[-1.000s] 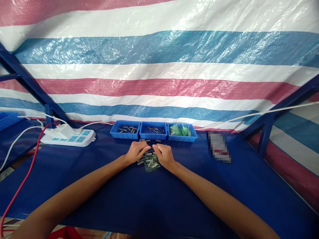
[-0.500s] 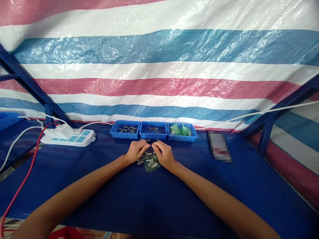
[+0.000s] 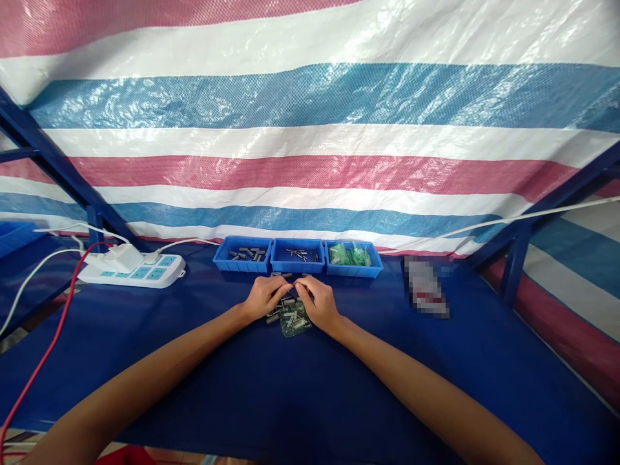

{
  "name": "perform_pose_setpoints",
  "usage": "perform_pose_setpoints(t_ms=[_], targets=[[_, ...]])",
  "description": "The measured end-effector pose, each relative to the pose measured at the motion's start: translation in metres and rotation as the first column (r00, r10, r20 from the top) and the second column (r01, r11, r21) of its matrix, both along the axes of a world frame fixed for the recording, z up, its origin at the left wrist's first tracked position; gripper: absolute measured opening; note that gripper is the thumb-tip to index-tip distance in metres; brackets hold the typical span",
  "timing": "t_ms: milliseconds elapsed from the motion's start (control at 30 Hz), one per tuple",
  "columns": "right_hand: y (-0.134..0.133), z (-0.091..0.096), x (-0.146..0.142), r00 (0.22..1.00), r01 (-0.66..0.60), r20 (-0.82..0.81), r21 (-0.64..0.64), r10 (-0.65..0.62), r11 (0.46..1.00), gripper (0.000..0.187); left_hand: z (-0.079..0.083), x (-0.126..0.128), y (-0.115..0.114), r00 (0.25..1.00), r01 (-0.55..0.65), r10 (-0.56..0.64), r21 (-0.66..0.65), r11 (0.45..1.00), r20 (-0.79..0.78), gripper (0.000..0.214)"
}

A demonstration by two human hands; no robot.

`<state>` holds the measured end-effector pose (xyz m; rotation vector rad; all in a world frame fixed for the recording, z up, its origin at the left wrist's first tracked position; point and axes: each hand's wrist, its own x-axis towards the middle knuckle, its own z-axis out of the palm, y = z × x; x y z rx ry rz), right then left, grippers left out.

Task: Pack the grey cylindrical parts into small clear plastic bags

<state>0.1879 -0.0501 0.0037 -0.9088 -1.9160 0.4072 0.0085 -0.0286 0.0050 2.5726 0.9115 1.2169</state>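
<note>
My left hand point(image 3: 264, 298) and my right hand point(image 3: 318, 299) meet fingertip to fingertip over the middle of the blue table. Thumb and fingers are pinched closed on each hand; whatever lies between the tips is too small to make out. Just below the fingers is a small clear greenish plastic bag point(image 3: 295, 326) with short pale metal pieces in or on it. Loose metal cylinders point(image 3: 272, 317) lie around the bag, partly covered by my hands.
Behind my hands stand three blue bins: one with grey cylinders point(image 3: 249, 252), one with thin metal pins point(image 3: 301, 254), one with green plastic bags point(image 3: 349, 254). A white power strip point(image 3: 159, 274) with cables lies left. A blurred-out object point(image 3: 426, 289) lies right.
Both hands keep nearly the same pinched pose over the bag. The whole view has shifted very slightly.
</note>
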Motion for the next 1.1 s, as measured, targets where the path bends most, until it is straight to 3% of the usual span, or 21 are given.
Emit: perform_pose_setpoints(t_ms=[200,467,1100], targets=[[0.0014,-0.0022,-0.0009,0.999,-0.025,0.023,0.015,0.024,1.000,0.023,-0.0028,-0.0011,0.0019,1.000,-0.008,0.008,0.000,1.000,-0.009,0.038],[0.0015,-0.0031,-0.0006,0.998,-0.044,0.038,0.020,0.043,0.999,0.023,0.0016,0.0001,-0.0002,1.000,0.030,-0.030,-0.042,0.999,-0.007,0.024],[0.0033,-0.0055,-0.0013,0.999,-0.048,0.025,0.050,0.046,0.998,0.021,-0.0013,-0.0011,0.0001,1.000,-0.008,0.007,-0.085,0.996,-0.014,0.023]])
